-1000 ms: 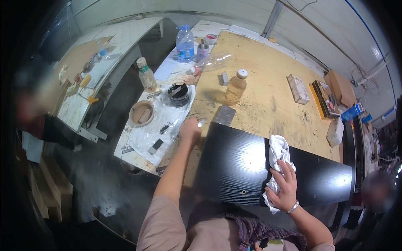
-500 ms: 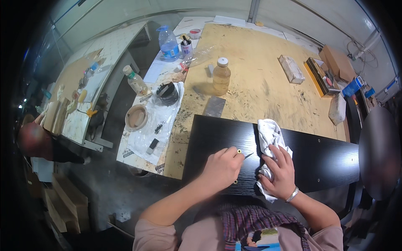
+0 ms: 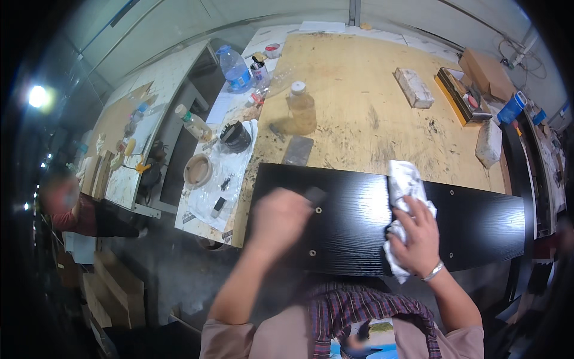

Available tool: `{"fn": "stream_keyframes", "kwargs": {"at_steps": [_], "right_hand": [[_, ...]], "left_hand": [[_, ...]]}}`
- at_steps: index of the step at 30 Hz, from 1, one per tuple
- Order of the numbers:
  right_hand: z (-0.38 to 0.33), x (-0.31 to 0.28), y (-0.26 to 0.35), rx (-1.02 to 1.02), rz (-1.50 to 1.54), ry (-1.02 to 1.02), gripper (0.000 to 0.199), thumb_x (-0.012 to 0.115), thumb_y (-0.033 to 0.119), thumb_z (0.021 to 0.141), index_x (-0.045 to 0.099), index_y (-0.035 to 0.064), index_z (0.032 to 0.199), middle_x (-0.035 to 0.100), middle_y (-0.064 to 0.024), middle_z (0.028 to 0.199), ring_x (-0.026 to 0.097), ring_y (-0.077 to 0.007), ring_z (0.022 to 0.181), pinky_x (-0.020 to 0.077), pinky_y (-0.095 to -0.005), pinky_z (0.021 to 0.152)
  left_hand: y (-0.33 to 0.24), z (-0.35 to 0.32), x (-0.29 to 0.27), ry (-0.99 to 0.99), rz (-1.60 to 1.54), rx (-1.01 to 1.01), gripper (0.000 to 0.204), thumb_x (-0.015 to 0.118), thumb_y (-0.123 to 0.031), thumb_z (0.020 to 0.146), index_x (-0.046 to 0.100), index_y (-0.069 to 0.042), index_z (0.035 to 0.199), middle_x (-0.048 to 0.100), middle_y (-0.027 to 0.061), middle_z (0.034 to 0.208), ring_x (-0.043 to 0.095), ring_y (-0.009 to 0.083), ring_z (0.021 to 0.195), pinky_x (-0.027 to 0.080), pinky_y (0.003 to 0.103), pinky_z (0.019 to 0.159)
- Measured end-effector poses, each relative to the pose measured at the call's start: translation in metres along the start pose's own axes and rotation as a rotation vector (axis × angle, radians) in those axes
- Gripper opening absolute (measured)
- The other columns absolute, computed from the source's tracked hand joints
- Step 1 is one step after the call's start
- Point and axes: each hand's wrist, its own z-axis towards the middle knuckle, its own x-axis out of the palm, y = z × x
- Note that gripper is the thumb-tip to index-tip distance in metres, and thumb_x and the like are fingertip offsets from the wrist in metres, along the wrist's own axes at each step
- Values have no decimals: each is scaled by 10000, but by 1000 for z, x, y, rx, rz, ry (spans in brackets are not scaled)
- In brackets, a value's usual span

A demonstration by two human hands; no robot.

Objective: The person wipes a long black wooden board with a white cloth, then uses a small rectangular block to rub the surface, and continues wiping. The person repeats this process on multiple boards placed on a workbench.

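Observation:
A long black wood-grain board (image 3: 359,206) with small brass-coloured rings round its holes lies along the near side of the worktable. Above its left end, my left hand (image 3: 278,221) is closed and smeared by motion. From its fingers juts a small dark grey flat piece (image 3: 315,194), too blurred to name exactly. My right hand (image 3: 415,239), with a bracelet at the wrist, presses a crumpled white cloth (image 3: 404,176) onto the board, its fingers bent over the folds.
Beyond the board stand a bottle of yellowish liquid (image 3: 302,110) and a grey flat plate (image 3: 297,151). To the left are a black tub (image 3: 235,139), a round bowl (image 3: 198,171) and a large plastic bottle (image 3: 234,69). Boxes (image 3: 463,99) sit far right. Another person (image 3: 78,215) is at the left.
My left hand has moved left and up across the board with the dark piece. My right hand and the cloth have shifted right. The view has also moved slightly.

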Motion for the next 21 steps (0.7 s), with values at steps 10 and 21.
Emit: {"fn": "stream_keyframes", "kwargs": {"at_steps": [10, 21], "right_hand": [[-24, -9, -50, 71, -19, -121, 481, 782, 150, 728, 707, 24, 1187, 558, -191, 1457, 497, -440, 1336, 407, -522, 1115], [-26, -8, -53, 69, 10, -90, 501, 778, 147, 739, 687, 22, 1215, 541, -181, 1482, 495, -425, 1349, 394, -515, 1128]], "left_hand": [[-82, -41, 44, 220, -37, 351, 101, 782, -165, 828, 710, -95, 825, 660, 72, 800, 680, 265, 766, 562, 378, 656], [-57, -87, -14, -12, -36, 134, 27, 759, -40, 878, 735, -41, 866, 704, 64, 777, 669, 150, 689, 537, 332, 629]]}}
